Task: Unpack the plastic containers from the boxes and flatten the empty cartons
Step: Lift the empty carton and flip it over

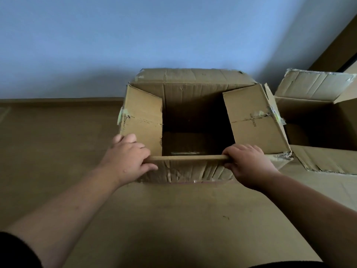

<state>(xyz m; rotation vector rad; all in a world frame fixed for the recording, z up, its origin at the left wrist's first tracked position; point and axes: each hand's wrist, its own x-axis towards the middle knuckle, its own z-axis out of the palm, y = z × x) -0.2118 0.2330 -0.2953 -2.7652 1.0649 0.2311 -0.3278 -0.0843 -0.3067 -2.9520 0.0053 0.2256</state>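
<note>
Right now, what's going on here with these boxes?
A person is working on an open cardboard box that stands against the wall. The left hand and right hand both grip its folded-down near flap, one at each end. The inside looks dark and seems empty; no plastic containers show. A second open box stands to the right, untouched. Neither carton is flattened yet.

The open box [193, 97] in the middle is plain brown cardboard, creased and scuffed, with a dark, shadowed inside. Its side flaps carry scraps of pale yellowish tape [120, 117] and faint dark printed marks [253, 120]. The second box [316, 93] on the right is the same brown, frayed pale at the torn edges. The floor [48, 142] is tan brown, the wall [135, 35] pale blue. A black sleeve [17, 252] shows at the lower left corner.
</note>
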